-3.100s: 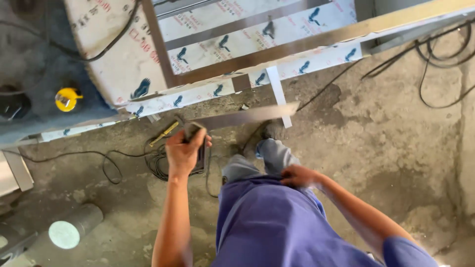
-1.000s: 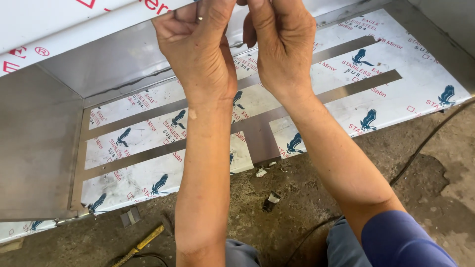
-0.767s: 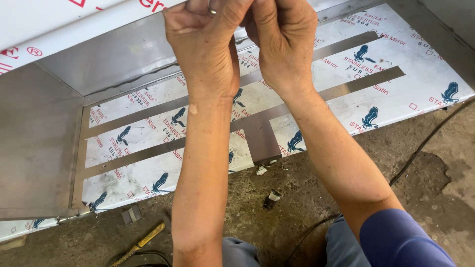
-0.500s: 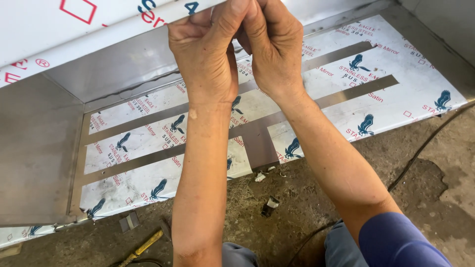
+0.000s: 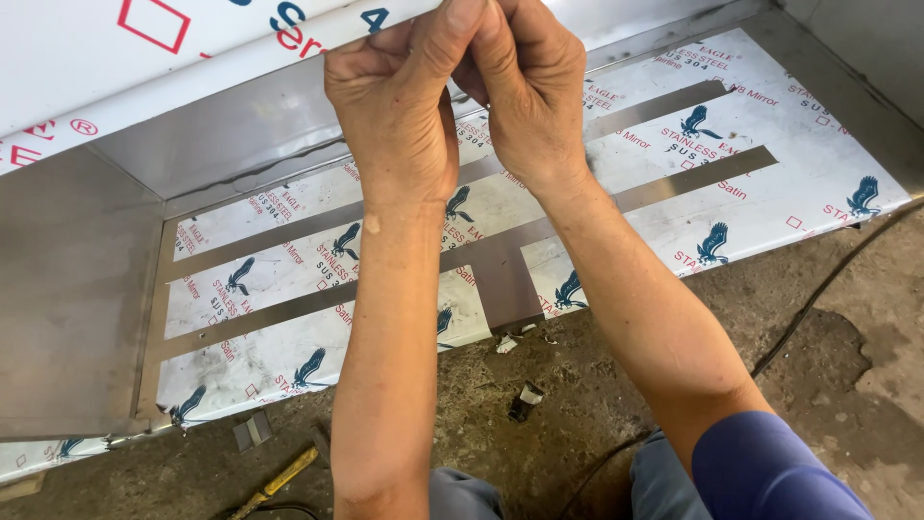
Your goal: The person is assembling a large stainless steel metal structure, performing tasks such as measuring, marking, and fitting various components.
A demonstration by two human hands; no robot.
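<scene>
The left hand (image 5: 399, 116) and right hand (image 5: 525, 91) are kept pinched together on the film edge (image 5: 289, 43), shifted slightly lower than before.

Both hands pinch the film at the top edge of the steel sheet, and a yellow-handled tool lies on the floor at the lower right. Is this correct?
Not quite. In the head view both hands, left and right, do pinch the film at the top edge of the steel sheet, but the yellow-handled tool lies on the floor at the lower left.

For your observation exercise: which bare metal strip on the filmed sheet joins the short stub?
The nearer strip, closest to the floor; the short stub branches from it. The farther strip has none.
</scene>
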